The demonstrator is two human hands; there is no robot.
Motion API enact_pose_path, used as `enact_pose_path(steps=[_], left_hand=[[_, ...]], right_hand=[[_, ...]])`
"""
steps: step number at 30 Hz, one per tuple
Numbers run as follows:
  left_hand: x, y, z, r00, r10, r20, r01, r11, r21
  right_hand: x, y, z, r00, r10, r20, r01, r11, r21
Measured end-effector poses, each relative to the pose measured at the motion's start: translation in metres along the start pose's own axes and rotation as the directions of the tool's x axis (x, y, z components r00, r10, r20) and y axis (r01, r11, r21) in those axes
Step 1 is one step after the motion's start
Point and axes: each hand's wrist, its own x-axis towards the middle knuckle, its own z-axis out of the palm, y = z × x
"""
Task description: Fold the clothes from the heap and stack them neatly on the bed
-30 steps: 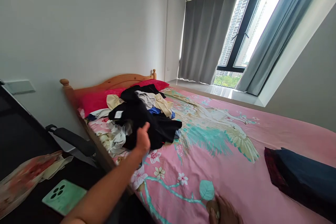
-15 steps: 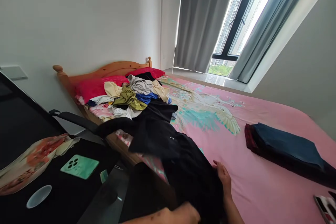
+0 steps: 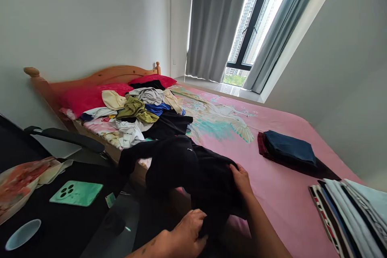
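1. A bedroom with white walls, grey curtains (image 3: 211, 24) beside a tall window (image 3: 250, 20), and a wooden-framed bed (image 3: 272, 193) covered by a pink floral sheet.
2. A black garment (image 3: 184, 165) lies bunched at the near edge of the bed, one sleeve trailing left over the side.
3. The left hand (image 3: 187, 236) is low in view, its grip clenched on the garment's lower edge.
4. The right hand (image 3: 242, 179) grasps the garment's right side, fingers curled into the fabric, just above the sheet.
5. Behind the garment, a loose pile of clothes (image 3: 142, 113) rests against red pillows (image 3: 90, 96) by the headboard.
6. A folded dark blue item (image 3: 288, 149) sits further right on the bed, well apart from the hands; a stack of folded clothes (image 3: 353, 213) lies at the right edge.
7. On the left, a dark bench (image 3: 60, 225) carries a green phone (image 3: 77, 192), a cup (image 3: 22, 234) and a patterned cloth (image 3: 24, 181).
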Motion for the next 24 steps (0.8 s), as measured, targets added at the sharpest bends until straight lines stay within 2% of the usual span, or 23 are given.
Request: enact_pose_path(steps=[2,5,7,10,13,15,18,22,24], left_hand=[[-0.005,0.005,-0.006,0.999,0.052,0.009,-0.052,0.998,0.018],[-0.009,0.010,-0.014,0.997,0.075,-0.016,-0.075,0.997,-0.022],[-0.009,0.013,-0.016,0.994,0.094,-0.053,-0.096,0.995,-0.029],[-0.011,0.017,-0.014,0.986,0.113,-0.121,-0.115,0.993,-0.005],[-0.015,0.020,-0.014,0.974,0.116,-0.197,-0.108,0.993,0.047],[-0.018,0.019,-0.015,0.976,0.110,-0.190,-0.099,0.993,0.066],[-0.022,0.015,-0.019,0.994,0.083,-0.074,-0.081,0.996,0.033],[-0.031,0.006,-0.018,0.994,0.078,0.078,-0.074,0.996,-0.045],[-0.036,0.001,-0.015,0.988,0.081,0.131,-0.072,0.995,-0.067]], right_hand=[[-0.009,-0.022,-0.015,0.995,-0.008,-0.104,0.027,0.984,0.178],[-0.018,-0.047,-0.043,0.973,0.004,-0.231,0.074,0.942,0.328],[-0.022,-0.052,-0.064,0.963,0.110,-0.245,0.021,0.878,0.478],[-0.032,-0.046,-0.089,0.935,0.316,-0.163,-0.148,0.763,0.629],[-0.050,-0.030,-0.100,0.921,0.385,-0.057,-0.276,0.749,0.603],[-0.064,-0.017,-0.100,0.903,0.430,0.026,-0.364,0.731,0.577],[-0.077,0.002,-0.097,0.870,0.482,0.105,-0.459,0.713,0.530],[-0.078,0.020,-0.097,0.902,0.422,0.088,-0.411,0.781,0.469],[-0.074,0.023,-0.096,0.895,0.426,0.133,-0.437,0.777,0.454]])
